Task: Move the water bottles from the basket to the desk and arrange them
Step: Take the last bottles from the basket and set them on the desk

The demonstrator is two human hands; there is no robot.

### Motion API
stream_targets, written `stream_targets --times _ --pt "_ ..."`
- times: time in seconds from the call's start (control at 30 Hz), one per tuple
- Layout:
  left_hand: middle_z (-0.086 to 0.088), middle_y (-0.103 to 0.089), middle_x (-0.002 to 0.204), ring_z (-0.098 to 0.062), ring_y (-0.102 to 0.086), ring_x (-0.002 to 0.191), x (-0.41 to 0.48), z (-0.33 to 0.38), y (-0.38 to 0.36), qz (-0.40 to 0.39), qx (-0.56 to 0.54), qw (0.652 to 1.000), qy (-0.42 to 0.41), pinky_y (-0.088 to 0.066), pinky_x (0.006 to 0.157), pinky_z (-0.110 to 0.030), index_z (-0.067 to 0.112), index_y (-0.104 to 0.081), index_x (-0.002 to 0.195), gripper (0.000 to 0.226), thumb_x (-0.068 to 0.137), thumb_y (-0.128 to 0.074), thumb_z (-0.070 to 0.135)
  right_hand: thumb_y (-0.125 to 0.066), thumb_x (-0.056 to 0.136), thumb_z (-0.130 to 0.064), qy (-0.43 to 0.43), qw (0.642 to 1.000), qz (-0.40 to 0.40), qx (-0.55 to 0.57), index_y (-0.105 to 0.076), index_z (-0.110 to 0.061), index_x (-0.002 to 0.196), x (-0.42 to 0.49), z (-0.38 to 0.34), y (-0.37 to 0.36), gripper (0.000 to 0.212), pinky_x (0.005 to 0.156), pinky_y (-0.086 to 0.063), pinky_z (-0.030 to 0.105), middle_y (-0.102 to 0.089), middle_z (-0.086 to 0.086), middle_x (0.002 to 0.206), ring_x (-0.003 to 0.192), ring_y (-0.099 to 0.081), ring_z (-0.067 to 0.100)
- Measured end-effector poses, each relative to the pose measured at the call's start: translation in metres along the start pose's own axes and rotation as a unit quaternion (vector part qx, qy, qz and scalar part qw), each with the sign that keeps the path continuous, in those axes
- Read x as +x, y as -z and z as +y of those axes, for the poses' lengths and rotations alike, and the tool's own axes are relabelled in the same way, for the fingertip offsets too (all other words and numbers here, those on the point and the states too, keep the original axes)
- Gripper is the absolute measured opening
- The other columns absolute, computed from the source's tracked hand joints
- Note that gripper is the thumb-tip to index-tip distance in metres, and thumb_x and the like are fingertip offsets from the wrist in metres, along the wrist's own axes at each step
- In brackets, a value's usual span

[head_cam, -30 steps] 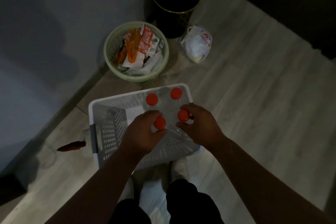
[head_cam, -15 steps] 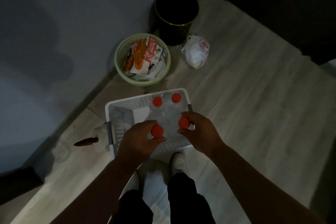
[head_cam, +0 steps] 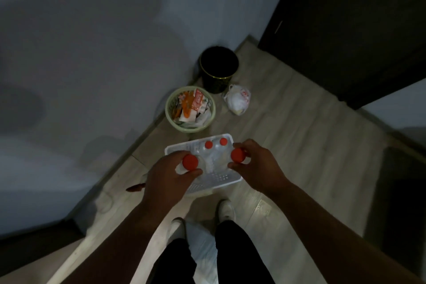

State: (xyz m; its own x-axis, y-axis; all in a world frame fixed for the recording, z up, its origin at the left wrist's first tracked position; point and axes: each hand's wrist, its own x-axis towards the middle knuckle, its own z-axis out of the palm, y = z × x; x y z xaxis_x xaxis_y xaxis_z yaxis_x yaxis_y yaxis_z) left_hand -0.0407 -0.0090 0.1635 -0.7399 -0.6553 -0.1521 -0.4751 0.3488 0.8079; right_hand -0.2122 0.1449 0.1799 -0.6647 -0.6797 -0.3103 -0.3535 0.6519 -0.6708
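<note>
A white perforated basket [head_cam: 221, 182] stands on the wooden floor in front of my feet. Two clear water bottles with red caps, one [head_cam: 208, 144] beside the other [head_cam: 223, 141], stand at its far side. My left hand [head_cam: 168, 180] grips the neck of a red-capped bottle [head_cam: 190, 162], lifted above the basket. My right hand [head_cam: 255, 166] grips the neck of another red-capped bottle [head_cam: 238, 155], also raised. The bodies of the held bottles are mostly hidden by my hands.
A green waste basket [head_cam: 190, 109] full of wrappers and a black bin [head_cam: 218, 69] stand against the wall beyond the basket. A knotted white plastic bag [head_cam: 237, 99] lies to their right. A dark door [head_cam: 345, 30] is at upper right. A small brown object [head_cam: 136, 188] lies left.
Both hands have lifted their bottles up out of the basket toward the camera. The view has pulled back, so the basket and bins look smaller and farther.
</note>
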Motion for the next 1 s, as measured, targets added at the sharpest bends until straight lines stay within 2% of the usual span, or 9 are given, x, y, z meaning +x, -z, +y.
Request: stream_targets --times 0.1,0.17,0.27,0.4,0.53,0.7,0.83,0.9,1.0 --pt "0.015 -0.069 0.094 -0.005 -0.066 0.081 -0.016 0.026 0.038 0.043 -0.029 0.998 -0.047 -0.058 0.075 -0.035 0.024 -0.07 0.096 0.029 0.075 -0.075 0.043 -0.081 0.074 -0.026 0.013 1.0 0.015 -0.002 -0.058 -0.026 0.101 -0.02 -0.037 0.019 0.035 0.075 -0.047 0.013 -0.06 -0.019 0.086 0.084 -0.059 -0.004" --pt "0.03 -0.066 0.088 0.008 -0.063 0.079 -0.028 0.049 0.066 0.074 -0.065 0.994 -0.051 -0.053 0.076 -0.017 0.039 -0.067 0.089 0.02 0.073 -0.078 0.037 -0.08 0.075 -0.028 0.032 0.999 0.025 0.003 -0.058 -0.024 0.106 -0.033 -0.063 0.029 0.038 0.073 -0.043 0.011 -0.059 -0.018 0.09 0.084 -0.058 -0.004" --pt "0.043 -0.062 0.088 0.016 -0.06 0.084 -0.038 0.068 0.093 0.079 -0.126 0.988 -0.039 -0.046 0.074 -0.007 0.046 -0.062 0.085 0.045 0.07 -0.083 0.009 -0.079 0.077 -0.027 0.063 0.997 0.044 0.009 -0.057 -0.02 0.111 -0.049 -0.093 0.037 0.041 0.075 -0.041 0.009 -0.06 -0.014 0.098 0.088 -0.056 -0.001" --pt "0.041 -0.063 0.087 0.016 -0.06 0.085 -0.052 0.083 0.127 0.117 -0.144 0.982 -0.046 -0.04 0.074 0.001 0.046 -0.061 0.09 0.048 0.072 -0.081 0.007 -0.081 0.075 -0.025 0.09 0.993 0.064 0.048 -0.056 -0.023 0.096 -0.06 -0.132 0.045 0.032 0.082 -0.052 0.026 -0.067 -0.004 0.1 0.092 -0.062 0.006" --pt "0.036 -0.066 0.083 0.013 -0.062 0.082 -0.066 0.1 0.155 0.167 -0.151 0.973 -0.054 -0.041 0.073 0.0 0.05 -0.067 0.078 0.045 0.069 -0.084 0.01 -0.081 0.075 -0.023 0.11 0.991 0.053 0.056 -0.057 -0.019 0.093 -0.064 -0.168 0.059 0.03 0.07 -0.039 0.003 -0.057 -0.012 0.085 0.08 -0.056 -0.008" --pt "0.022 -0.071 0.084 0.009 -0.063 0.085 -0.082 0.12 0.163 0.264 -0.128 0.956 -0.033 -0.041 0.075 0.0 0.043 -0.067 0.082 0.038 0.071 -0.082 0.01 -0.08 0.075 -0.016 0.166 0.981 0.004 0.1 -0.06 -0.027 0.086 -0.062 -0.192 0.08 0.025 0.056 -0.043 0.006 -0.064 -0.009 0.077 0.07 -0.06 -0.01" --pt "0.032 -0.068 0.082 0.011 -0.062 0.083 -0.095 0.137 0.157 0.33 -0.096 0.939 -0.009 -0.042 0.071 0.0 0.044 -0.065 0.085 0.038 0.073 -0.08 0.012 -0.084 0.07 -0.019 0.209 0.971 -0.017 0.114 -0.061 -0.023 0.081 -0.051 -0.2 0.094 0.025 0.062 -0.049 0.015 -0.067 -0.004 0.077 0.07 -0.062 0.003" --pt "0.03 -0.068 0.083 0.006 -0.064 0.081 -0.103 0.144 0.152 0.364 -0.093 0.927 0.01 -0.045 0.07 -0.004 0.042 -0.067 0.084 0.035 0.073 -0.08 0.011 -0.085 0.068 -0.018 0.233 0.965 -0.034 0.116 -0.061 -0.02 0.078 -0.046 -0.204 0.098 0.026 0.061 -0.047 0.015 -0.066 -0.002 0.074 0.064 -0.057 0.001" --pt "0.018 -0.071 0.082 -0.001 -0.067 0.079 -0.119 0.159 0.144 0.403 -0.111 0.908 0.037 -0.052 0.074 -0.019 0.034 -0.072 0.085 0.029 0.073 -0.08 0.009 -0.084 0.066 -0.017 0.267 0.954 -0.076 0.115 -0.061 -0.022 0.076 -0.046 -0.21 0.1 0.026 0.066 -0.049 0.026 -0.066 -0.002 0.073 0.066 -0.058 0.005"
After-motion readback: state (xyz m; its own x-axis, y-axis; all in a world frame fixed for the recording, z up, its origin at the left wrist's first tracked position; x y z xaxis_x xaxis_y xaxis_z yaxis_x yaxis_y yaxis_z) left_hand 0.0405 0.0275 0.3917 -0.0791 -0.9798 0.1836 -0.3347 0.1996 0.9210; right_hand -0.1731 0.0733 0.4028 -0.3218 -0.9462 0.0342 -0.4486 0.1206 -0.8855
